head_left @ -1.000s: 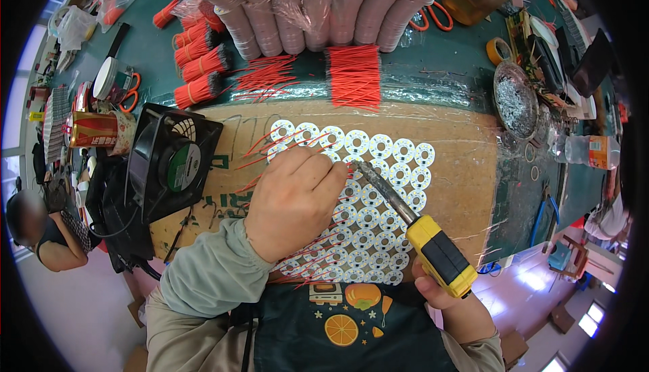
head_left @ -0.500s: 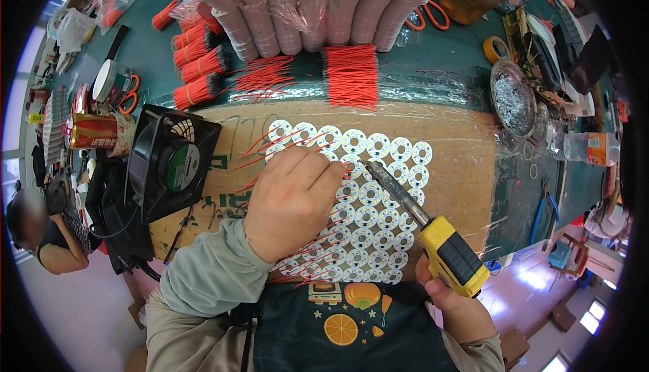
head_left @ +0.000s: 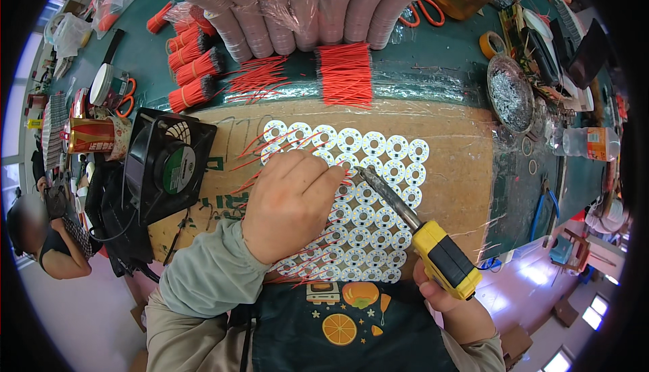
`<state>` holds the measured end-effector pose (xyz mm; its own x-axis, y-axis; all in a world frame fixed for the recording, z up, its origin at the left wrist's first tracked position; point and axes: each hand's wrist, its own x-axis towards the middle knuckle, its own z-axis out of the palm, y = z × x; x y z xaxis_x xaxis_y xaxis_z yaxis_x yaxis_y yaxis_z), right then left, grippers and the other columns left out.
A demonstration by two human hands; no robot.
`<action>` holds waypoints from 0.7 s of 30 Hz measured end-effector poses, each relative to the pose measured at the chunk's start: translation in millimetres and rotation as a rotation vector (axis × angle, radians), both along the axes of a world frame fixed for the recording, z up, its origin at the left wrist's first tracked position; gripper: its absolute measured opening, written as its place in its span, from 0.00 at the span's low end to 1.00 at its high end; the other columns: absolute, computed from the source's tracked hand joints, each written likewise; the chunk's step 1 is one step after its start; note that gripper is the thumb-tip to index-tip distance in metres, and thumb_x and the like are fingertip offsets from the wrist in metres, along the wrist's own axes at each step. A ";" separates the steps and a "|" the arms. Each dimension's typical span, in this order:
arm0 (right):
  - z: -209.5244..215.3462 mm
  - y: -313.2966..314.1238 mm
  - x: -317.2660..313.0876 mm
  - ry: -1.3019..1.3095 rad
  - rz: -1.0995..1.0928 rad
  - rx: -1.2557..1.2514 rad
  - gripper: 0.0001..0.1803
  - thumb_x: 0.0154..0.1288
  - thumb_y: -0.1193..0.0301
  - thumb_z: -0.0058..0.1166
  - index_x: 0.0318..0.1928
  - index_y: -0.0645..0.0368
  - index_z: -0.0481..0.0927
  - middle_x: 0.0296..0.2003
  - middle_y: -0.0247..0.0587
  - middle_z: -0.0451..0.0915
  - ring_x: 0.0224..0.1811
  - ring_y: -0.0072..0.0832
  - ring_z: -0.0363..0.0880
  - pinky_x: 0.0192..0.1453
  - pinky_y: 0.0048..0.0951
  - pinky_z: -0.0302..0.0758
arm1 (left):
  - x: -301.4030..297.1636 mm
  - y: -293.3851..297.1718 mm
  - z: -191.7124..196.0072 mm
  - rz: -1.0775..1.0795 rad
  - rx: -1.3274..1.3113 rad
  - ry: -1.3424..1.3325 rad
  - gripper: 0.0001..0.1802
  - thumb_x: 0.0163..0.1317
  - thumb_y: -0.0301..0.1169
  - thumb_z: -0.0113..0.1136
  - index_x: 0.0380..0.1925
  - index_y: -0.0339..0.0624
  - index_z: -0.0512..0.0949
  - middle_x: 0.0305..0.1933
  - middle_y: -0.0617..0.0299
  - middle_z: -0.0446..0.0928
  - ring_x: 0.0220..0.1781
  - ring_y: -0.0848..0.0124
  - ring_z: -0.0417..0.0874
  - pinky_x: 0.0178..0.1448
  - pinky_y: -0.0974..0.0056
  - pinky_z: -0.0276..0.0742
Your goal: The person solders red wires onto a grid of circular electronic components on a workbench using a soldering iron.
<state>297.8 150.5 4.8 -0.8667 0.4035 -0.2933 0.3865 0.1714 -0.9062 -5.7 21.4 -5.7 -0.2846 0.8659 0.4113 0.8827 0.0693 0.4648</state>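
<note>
Rows of round white ring-shaped circuit boards [head_left: 374, 143] lie close together on a brown cardboard sheet. My left hand [head_left: 291, 196] is over their left part, its fingers pinched on a thin red wire [head_left: 347, 164] at one of the boards. The hand hides most of that wire and several boards. In my right hand [head_left: 436, 294] is a soldering iron [head_left: 446, 257] with a yellow and black handle. Its dark metal tip points up and left, close to the board beside my left fingertips; whether it touches cannot be told. More red wires [head_left: 247, 152] stick out leftward from boards.
Tall stacks of ring boards [head_left: 331, 7] stand at the back, with loose red wires [head_left: 345, 75] before them. Tied wire bundles [head_left: 193, 91] and a black fan [head_left: 172, 162] are at left. A round metal dish [head_left: 508, 95], a bottle [head_left: 588, 143] and blue-handled pliers [head_left: 541, 203] lie right.
The table and its things have shifted slightly left in the view. The iron's tip moves a little left with them. Both hands keep their holds.
</note>
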 end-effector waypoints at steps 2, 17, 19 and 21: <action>-3.2 0.2 3.0 -0.007 0.027 0.011 0.21 0.59 0.55 0.67 0.44 0.57 0.81 0.32 0.39 0.80 0.31 0.42 0.81 0.35 0.36 0.77 | 0.0 0.3 -1.1 0.000 0.003 -0.004 0.15 0.46 0.19 0.68 0.37 0.39 0.84 0.36 0.60 0.79 0.39 0.61 0.81 0.46 0.58 0.77; -9.6 -3.4 4.7 0.051 0.004 0.108 0.30 0.58 0.54 0.69 0.54 0.59 0.77 0.37 0.43 0.83 0.34 0.43 0.85 0.38 0.38 0.80 | 3.7 0.9 -2.1 -0.003 -0.018 0.072 0.17 0.46 0.20 0.68 0.39 0.38 0.84 0.35 0.61 0.78 0.39 0.62 0.80 0.47 0.58 0.77; -13.1 -0.7 6.4 0.057 0.042 0.133 0.29 0.58 0.55 0.69 0.53 0.59 0.77 0.37 0.42 0.82 0.34 0.43 0.85 0.37 0.38 0.80 | 3.5 1.4 -1.8 -0.006 -0.001 0.070 0.17 0.46 0.20 0.68 0.39 0.38 0.84 0.35 0.61 0.77 0.39 0.62 0.80 0.46 0.58 0.77; -13.8 -0.1 7.8 0.061 0.079 0.159 0.28 0.58 0.55 0.69 0.53 0.58 0.77 0.36 0.42 0.82 0.34 0.43 0.85 0.37 0.38 0.80 | 3.2 1.2 -1.6 -0.008 -0.003 0.067 0.17 0.46 0.20 0.68 0.39 0.38 0.84 0.35 0.61 0.77 0.39 0.62 0.80 0.46 0.58 0.77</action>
